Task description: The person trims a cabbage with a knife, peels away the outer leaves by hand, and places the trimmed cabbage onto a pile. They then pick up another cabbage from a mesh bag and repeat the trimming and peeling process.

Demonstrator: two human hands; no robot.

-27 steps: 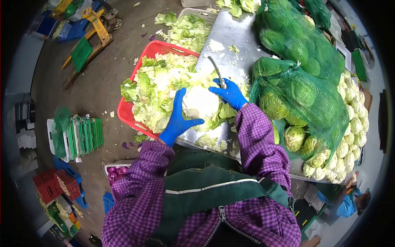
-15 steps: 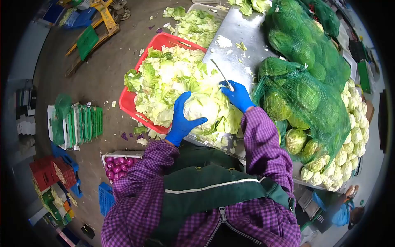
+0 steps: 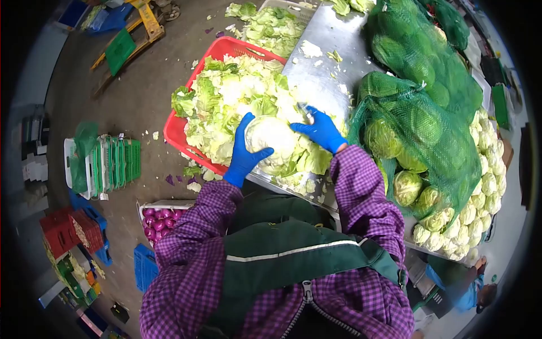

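A pale, trimmed cabbage head (image 3: 273, 139) sits in front of me at the near edge of the metal table, among loose leaves. My left hand (image 3: 243, 151), in a blue glove, cups its left side with thumb and fingers spread around it. In my right hand (image 3: 322, 130), also gloved in blue, is a small knife (image 3: 308, 117), its blade foreshortened. The right fingertips reach the cabbage's right side. A red crate (image 3: 176, 131) heaped with cut cabbage leaves (image 3: 217, 107) stands just beyond and to the left.
Green net sacks of cabbages (image 3: 420, 121) lie on the metal table (image 3: 322, 73) at right. Trimmed cabbages (image 3: 466, 217) are piled beyond them. Another leaf-filled crate (image 3: 305, 12) stands at the back. Purple onions (image 3: 161, 225) fill a box at lower left. A person (image 3: 471, 291) is at far right.
The cabbage now shows a smoother, paler top. My right hand has lowered slightly and turned, its fingers reaching toward the cabbage, and the knife blade shows less. My left hand has shifted slightly left.
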